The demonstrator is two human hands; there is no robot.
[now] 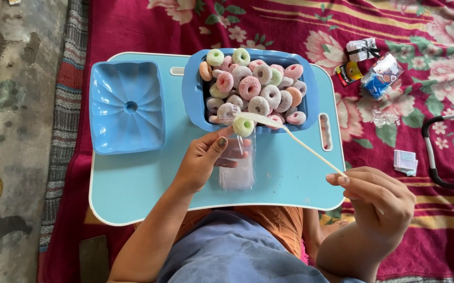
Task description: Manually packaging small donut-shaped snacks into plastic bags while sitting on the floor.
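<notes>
My left hand (204,161) holds a small clear plastic bag (237,165) upright over the light blue lap table (143,183). My right hand (381,202) grips the end of a long white plastic spoon (300,144). The spoon's bowl carries a pale green sugared ring sweet (243,126) just above the bag's mouth. Right behind it stands a blue rectangular tub (193,94) heaped with sugar-coated ring sweets (258,89) in pink, green, orange and white.
An empty blue square dish (127,105) with a centre hole lies at the table's left. On the red flowered blanket (426,251) to the right lie small packets (381,76), a ribboned box (362,49) and a small white box (405,161). Bare concrete floor lies at left.
</notes>
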